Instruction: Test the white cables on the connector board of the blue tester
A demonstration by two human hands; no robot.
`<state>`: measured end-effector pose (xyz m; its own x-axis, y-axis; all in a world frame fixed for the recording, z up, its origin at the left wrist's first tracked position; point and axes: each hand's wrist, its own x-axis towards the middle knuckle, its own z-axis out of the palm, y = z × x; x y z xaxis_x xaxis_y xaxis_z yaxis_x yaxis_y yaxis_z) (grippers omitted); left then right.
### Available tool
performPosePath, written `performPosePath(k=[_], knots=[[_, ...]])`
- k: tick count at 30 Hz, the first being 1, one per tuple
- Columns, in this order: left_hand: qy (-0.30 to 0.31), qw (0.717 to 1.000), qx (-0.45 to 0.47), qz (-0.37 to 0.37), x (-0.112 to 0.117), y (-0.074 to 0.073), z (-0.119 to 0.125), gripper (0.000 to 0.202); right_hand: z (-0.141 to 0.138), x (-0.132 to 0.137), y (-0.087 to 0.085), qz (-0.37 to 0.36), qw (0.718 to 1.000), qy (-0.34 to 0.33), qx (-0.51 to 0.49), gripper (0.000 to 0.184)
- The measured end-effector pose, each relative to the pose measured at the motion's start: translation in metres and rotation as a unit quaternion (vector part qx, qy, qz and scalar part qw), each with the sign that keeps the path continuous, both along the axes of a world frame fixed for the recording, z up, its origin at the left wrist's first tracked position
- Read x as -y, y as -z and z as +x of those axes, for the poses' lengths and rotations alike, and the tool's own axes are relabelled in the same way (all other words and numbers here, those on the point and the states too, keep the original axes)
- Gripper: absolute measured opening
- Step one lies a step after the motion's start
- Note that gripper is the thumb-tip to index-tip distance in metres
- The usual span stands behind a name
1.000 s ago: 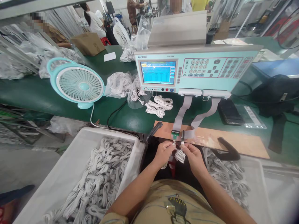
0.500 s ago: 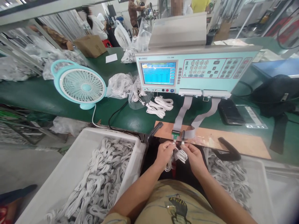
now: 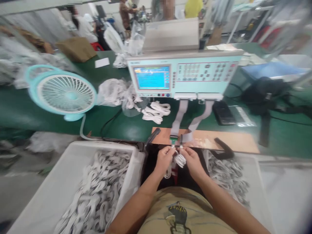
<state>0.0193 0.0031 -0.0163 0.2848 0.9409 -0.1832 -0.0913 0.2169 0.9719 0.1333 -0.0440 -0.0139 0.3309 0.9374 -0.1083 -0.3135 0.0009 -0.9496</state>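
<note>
A bundled white cable [image 3: 180,160] hangs between my two hands below the bench edge. My left hand [image 3: 165,158] pinches one of its end plugs against a small green circuit board [image 3: 173,141]. The other end is pinched by my right hand [image 3: 191,159], at the dark connector beside the board. Grey ribbon cables [image 3: 179,113] run from these connectors up to a light-blue tester [image 3: 200,74] with a lit screen. Whether the plugs are fully seated cannot be made out.
White bins of bundled cables stand at left [image 3: 73,152] and right [image 3: 253,175]. A wooden board [image 3: 224,139] lies along the bench edge. On the bench are a blue fan [image 3: 70,94], bundled white cables [image 3: 156,112] and a phone [image 3: 223,112]. People are in the background.
The camera view has turned rightward, so the scene sits further left. Both hands keep their pinch on the cable ends at the connectors. The tester's screen content looks different.
</note>
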Motion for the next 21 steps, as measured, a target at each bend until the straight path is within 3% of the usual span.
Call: performPosePath(k=[5, 14, 21], knots=[[0.043, 0.999, 0.021, 0.001, -0.004, 0.001, 0.003, 0.022, -0.003, -0.002, -0.006, 0.004, 0.999, 0.034, 0.005, 0.024], [0.006, 1.000, 0.006, 0.009, -0.003, -0.002, 0.010, 0.023, -0.001, 0.002, -0.010, 0.005, 1.000, 0.018, -0.020, 0.025], [-0.018, 0.999, -0.016, 0.026, 0.004, -0.003, 0.014, 0.025, -0.007, 0.005, -0.012, 0.001, 1.000, 0.016, 0.027, 0.029]])
